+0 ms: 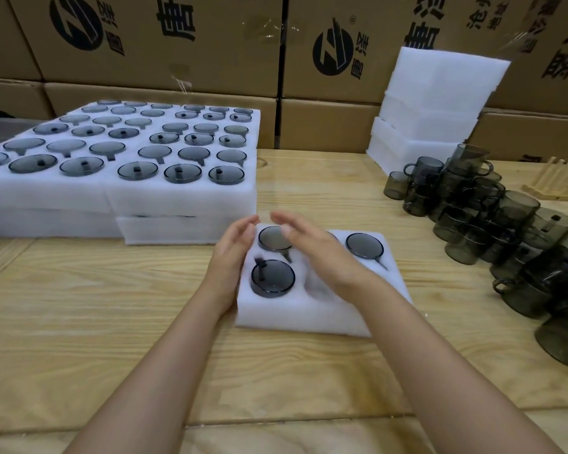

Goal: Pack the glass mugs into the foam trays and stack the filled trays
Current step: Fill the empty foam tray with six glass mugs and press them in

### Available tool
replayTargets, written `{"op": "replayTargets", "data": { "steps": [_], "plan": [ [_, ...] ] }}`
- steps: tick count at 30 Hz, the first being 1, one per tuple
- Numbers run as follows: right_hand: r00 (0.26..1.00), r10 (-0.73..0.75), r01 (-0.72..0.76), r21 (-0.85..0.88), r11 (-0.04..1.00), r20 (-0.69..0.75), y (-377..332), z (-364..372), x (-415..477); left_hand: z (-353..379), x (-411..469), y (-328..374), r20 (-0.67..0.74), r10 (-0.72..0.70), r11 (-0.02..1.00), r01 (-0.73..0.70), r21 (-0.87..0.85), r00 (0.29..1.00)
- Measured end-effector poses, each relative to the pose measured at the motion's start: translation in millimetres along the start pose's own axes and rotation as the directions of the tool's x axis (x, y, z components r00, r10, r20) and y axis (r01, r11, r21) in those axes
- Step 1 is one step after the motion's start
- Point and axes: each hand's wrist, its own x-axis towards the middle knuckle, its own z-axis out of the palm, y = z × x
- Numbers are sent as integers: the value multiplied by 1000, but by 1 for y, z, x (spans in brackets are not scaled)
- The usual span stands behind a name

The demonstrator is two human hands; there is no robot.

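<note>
Head view. We see a white foam tray lying on the wooden counter, just right of centre. Three grey glass mugs are sunk in its pockets, with only round ends and handles showing: the near-left mug at the tray's 7 o'clock corner, the far-left mug at 11 o'clock, and the far-right mug at 1 o'clock. The left hand lies along the tray's 9 o'clock edge with its fingers straight and together and its palm turned inward, gripping nothing. The right hand is blurred. It hangs flat over the middle of the tray with straight fingers and holds nothing; we cannot tell whether it touches the foam. At 10 o'clock from the tray stand the stacked filled trays, two layers high. At 1 o'clock a pile of plain foam blocks rises against the cardboard boxes. From 2 to 4 o'clock, loose mugs are heaped on the counter.
</note>
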Motion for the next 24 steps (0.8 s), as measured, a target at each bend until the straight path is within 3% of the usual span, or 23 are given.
{"op": "replayTargets", "data": {
  "steps": [2,4,6,7,9,11,12,17,24],
  "plan": [
    [968,-57,89,124,988,-244,1,-31,-5,-4,4,-3,-5,-6,994,6,111,1000],
    [853,-50,94,58,994,-520,9,-70,-7,-5,6,-4,-20,9,988,-6,153,1000],
    [708,-8,-188,-199,962,-706,26,-114,-8,-5,5,-5,-29,13,988,-9,152,999],
    [665,37,-405,-319,857,-746,37,-133,-10,-5,5,-5,-30,14,989,-10,148,999],
    [617,198,-700,-417,579,-761,60,-160,-17,-5,5,-6,-30,26,988,-21,153,999],
    [606,286,-778,-479,408,-742,75,-168,-24,-5,6,-6,-32,38,984,-32,177,999],
    [618,284,-775,-508,376,-733,80,-169,-26,-4,7,-6,-29,44,981,-38,188,999],
    [650,152,-727,-552,409,-744,80,-165,-29,-2,7,-5,-28,49,978,-42,203,998],
    [676,27,-700,-630,335,-736,72,-138,-42,-3,6,-5,-39,46,978,-37,204,998]
  ]
}}
